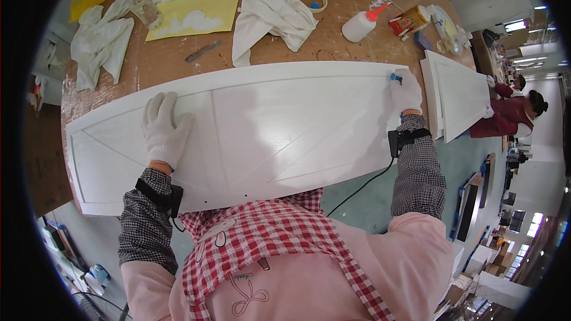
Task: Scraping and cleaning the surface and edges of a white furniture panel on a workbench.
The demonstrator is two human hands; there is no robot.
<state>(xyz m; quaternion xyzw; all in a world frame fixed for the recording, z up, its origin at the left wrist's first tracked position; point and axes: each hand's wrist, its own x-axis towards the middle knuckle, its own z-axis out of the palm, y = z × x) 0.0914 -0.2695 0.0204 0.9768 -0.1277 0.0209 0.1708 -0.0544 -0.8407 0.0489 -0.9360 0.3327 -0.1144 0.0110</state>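
Note:
A long white panel (321, 107) with shallow grooves lies across the table in front of me, its near edge at my apron. My left hand (163, 129), in a white knit glove, rests flat on the panel left of its middle, fingers stretched out. At the far right corner of the panel, my gloved right hand (408, 93) is closed around a small blue object (395, 77). Only the tip of that object shows, so its kind is unclear. Two small dark holes mark the panel's near edge.
Along the brown table's (172, 62) far side lie white cloths (270, 21), a yellow sheet (190, 18) with white paste, a tape roll (311, 1), a red-capped bottle (360, 25) and a can (409, 21). More white panels (458, 95) stand at right, near a co-worker (513, 110).

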